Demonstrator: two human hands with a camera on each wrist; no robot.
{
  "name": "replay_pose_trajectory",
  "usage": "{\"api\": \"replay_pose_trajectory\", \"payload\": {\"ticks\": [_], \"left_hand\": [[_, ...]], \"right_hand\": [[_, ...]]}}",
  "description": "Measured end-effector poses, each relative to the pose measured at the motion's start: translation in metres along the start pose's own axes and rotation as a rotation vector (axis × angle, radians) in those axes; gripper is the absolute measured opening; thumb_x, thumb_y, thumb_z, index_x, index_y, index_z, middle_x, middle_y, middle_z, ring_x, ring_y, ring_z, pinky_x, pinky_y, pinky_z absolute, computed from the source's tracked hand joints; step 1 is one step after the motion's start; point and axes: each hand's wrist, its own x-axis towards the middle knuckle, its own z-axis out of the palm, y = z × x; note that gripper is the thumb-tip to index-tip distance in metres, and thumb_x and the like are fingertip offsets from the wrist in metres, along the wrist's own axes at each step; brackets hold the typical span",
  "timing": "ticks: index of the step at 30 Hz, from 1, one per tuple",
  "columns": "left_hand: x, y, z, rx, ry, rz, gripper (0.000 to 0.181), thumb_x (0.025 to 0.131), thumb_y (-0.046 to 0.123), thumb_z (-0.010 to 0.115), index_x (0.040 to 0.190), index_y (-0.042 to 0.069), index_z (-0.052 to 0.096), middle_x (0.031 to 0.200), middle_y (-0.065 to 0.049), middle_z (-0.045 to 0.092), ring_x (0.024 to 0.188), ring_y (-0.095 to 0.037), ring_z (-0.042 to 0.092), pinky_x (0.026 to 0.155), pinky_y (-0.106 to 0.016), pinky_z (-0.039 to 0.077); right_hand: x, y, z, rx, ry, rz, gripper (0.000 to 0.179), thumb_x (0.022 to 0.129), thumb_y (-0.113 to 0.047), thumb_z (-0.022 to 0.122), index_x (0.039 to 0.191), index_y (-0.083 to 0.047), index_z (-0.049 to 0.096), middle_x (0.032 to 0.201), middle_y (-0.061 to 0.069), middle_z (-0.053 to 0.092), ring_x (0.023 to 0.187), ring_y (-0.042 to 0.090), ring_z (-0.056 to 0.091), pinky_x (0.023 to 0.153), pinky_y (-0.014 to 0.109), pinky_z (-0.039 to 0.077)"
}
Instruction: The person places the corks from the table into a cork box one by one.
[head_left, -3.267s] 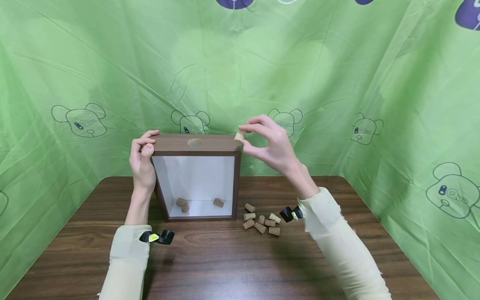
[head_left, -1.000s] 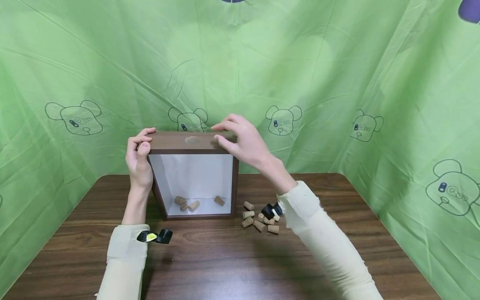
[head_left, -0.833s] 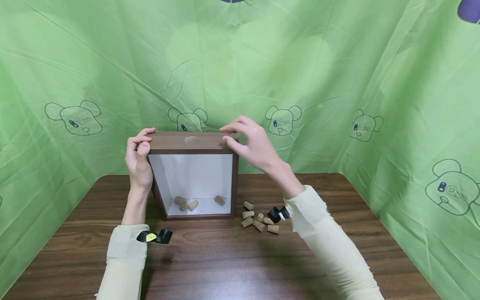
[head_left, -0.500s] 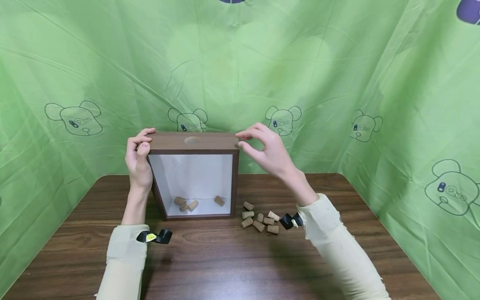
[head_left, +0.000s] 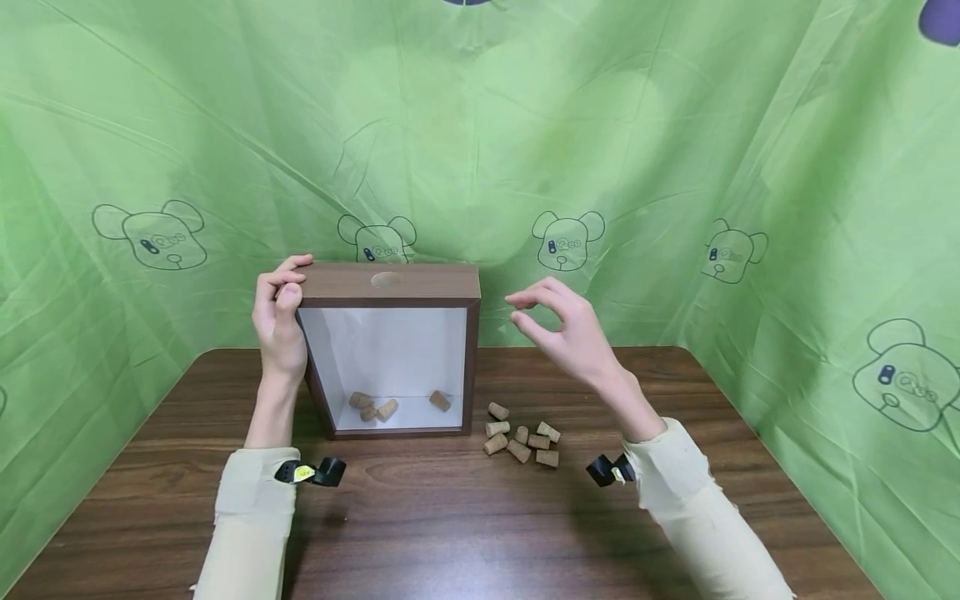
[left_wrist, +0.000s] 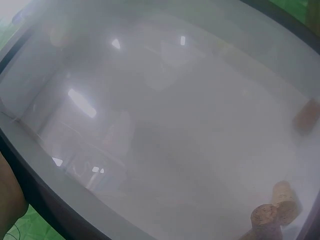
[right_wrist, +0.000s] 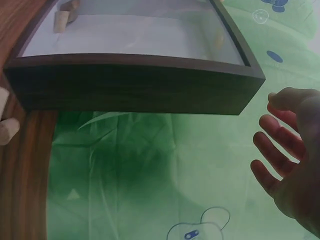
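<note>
A brown shadow box [head_left: 390, 287] with a clear front and a round hole [head_left: 386, 280] in its top stands upright on the table. My left hand [head_left: 279, 321] grips its upper left corner, thumb toward the front and fingers over the top edge. Inside, several corks [head_left: 387, 409] lie on the white floor; one cork [head_left: 439, 402] is apart at the right. My right hand [head_left: 566, 333] hovers off the box's right side, thumb and forefinger curved with a gap between them and nothing held. The right wrist view shows that hand's fingers [right_wrist: 272, 152] loosely bent beside the box.
Several loose corks [head_left: 519, 450] lie in a group on the wooden table [head_left: 420, 517], right of the box's base. A green printed curtain [head_left: 645, 167] hangs behind and along both sides. Lights reflect on the clear front in the left wrist view.
The cork pinched in my right hand earlier is gone from it, and one more cork lies inside the box. My right hand has moved right and down, off the box top. The left stays put.
</note>
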Motion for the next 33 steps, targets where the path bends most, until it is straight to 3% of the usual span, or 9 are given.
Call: {"api": "replay_pose_trajectory", "payload": {"ticks": [7, 15, 19, 26, 33], "left_hand": [[-0.001, -0.001, -0.001, 0.004, -0.001, 0.001, 0.015, 0.092, 0.013, 0.05, 0.098, 0.007, 0.063, 0.12, -0.018, 0.067, 0.124, -0.03, 0.055, 0.11, -0.032, 0.032], [-0.001, 0.002, 0.0, 0.0, -0.006, 0.004, 0.015, 0.093, 0.013, 0.05, 0.098, 0.007, 0.063, 0.12, -0.017, 0.067, 0.125, -0.031, 0.055, 0.111, -0.032, 0.032], [-0.001, 0.002, 0.001, -0.002, -0.009, 0.009, 0.015, 0.093, 0.013, 0.051, 0.098, 0.006, 0.063, 0.12, -0.018, 0.066, 0.125, -0.031, 0.055, 0.111, -0.032, 0.032], [-0.001, 0.002, 0.001, 0.003, -0.007, 0.012, 0.015, 0.093, 0.014, 0.052, 0.098, 0.006, 0.063, 0.12, -0.019, 0.066, 0.124, -0.031, 0.055, 0.111, -0.033, 0.032], [-0.001, 0.0, -0.001, 0.001, -0.008, 0.013, 0.015, 0.093, 0.013, 0.051, 0.098, 0.005, 0.063, 0.12, -0.02, 0.066, 0.124, -0.031, 0.055, 0.111, -0.033, 0.032]], "right_hand": [[-0.017, 0.01, -0.002, -0.009, -0.036, 0.06, 0.022, 0.091, -0.019, 0.071, 0.113, -0.016, 0.072, 0.108, -0.002, 0.07, 0.102, 0.013, 0.063, 0.096, 0.037, 0.049], [-0.038, 0.024, 0.004, -0.012, -0.099, 0.086, 0.022, 0.091, -0.02, 0.071, 0.113, -0.019, 0.072, 0.107, -0.007, 0.069, 0.1, 0.009, 0.063, 0.088, 0.029, 0.053], [-0.05, 0.033, 0.01, -0.02, -0.148, 0.09, 0.022, 0.091, -0.02, 0.071, 0.113, -0.02, 0.071, 0.106, -0.009, 0.068, 0.099, 0.01, 0.064, 0.091, 0.031, 0.051], [-0.066, 0.042, 0.017, -0.03, -0.207, 0.097, 0.021, 0.091, -0.019, 0.071, 0.112, -0.019, 0.071, 0.105, -0.001, 0.07, 0.096, 0.016, 0.066, 0.089, 0.032, 0.052], [-0.078, 0.053, 0.025, -0.059, -0.263, 0.08, 0.02, 0.091, -0.019, 0.071, 0.11, -0.017, 0.071, 0.104, -0.001, 0.07, 0.095, 0.012, 0.065, 0.085, 0.035, 0.054]]}}
